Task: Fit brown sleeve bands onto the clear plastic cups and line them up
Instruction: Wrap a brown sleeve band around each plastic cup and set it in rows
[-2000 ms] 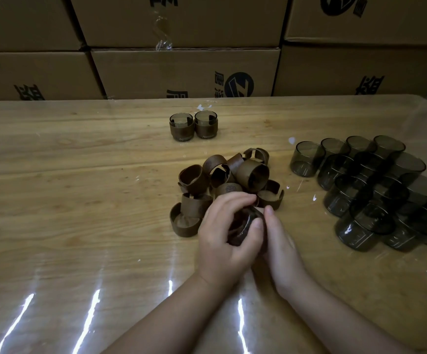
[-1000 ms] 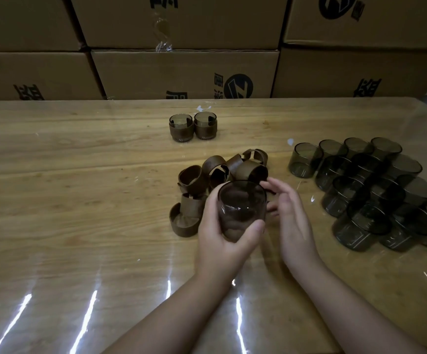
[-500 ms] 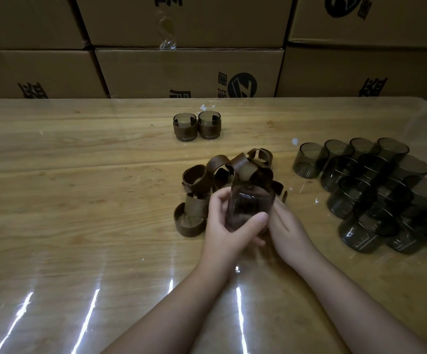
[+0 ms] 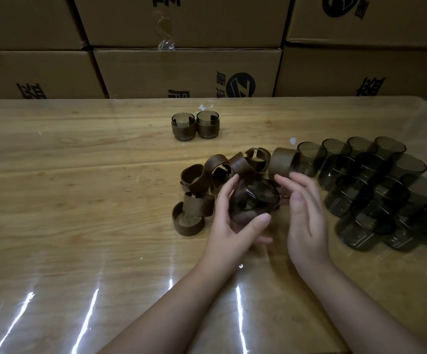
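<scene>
Over the wooden table (image 4: 79, 200), just before a pile of loose brown sleeve bands (image 4: 199, 198), our left hand (image 4: 232, 226) grips a smoky clear cup (image 4: 254, 200), held tilted, with fingers and thumb curled round it. Our right hand (image 4: 306, 226) stands beside it, fingers nearly straight, tips at a blurred brown band (image 4: 282, 162); we cannot tell whether they pinch it. Bare cups (image 4: 386, 195) cluster to the right, and two banded cups (image 4: 194, 125) stand farther back.

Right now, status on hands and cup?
Left hand grips clear cup, tilted. Right hand at a brown sleeve band, grip unclear. Loose bands crowd behind.
</scene>
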The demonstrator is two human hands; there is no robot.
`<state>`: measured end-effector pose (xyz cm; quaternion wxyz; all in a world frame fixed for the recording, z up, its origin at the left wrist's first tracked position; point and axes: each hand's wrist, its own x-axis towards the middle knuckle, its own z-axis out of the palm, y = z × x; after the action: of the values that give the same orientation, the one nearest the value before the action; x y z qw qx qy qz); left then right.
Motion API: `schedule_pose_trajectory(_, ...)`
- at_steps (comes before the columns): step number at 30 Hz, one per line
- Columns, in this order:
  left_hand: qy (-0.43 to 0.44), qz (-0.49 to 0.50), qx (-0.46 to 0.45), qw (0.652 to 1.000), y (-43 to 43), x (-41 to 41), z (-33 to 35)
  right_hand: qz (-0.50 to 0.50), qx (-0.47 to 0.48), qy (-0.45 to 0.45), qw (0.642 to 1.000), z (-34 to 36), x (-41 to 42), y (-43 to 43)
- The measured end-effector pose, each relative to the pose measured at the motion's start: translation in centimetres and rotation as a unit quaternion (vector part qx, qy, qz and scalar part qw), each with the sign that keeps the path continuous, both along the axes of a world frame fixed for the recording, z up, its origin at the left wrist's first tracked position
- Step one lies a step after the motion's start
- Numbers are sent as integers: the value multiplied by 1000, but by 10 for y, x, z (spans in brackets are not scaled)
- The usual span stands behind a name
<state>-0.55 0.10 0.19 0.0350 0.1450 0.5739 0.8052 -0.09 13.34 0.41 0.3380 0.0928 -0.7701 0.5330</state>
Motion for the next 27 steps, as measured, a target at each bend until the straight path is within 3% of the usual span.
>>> schedule_pose_trajectory(7,69,73,-72,992,-4,1,-3,-51,84,124,987,5,3,7)
schedule_pose_trajectory(11,92,99,-104,985,-1,0,-3,-29,125,154,980,5,7,5)
schedule_pose_trajectory(18,89,101,-38,990,-3,-5,-3,-6,214,206,955,9,11,2)
schedule_pose_trajectory(23,114,128,-80,982,-3,-6,-1,10,253,211,944,9,15,-1)
schedule_pose_trajectory(27,120,122,-64,983,-3,-6,0,27,261,204,943,8,14,-3)
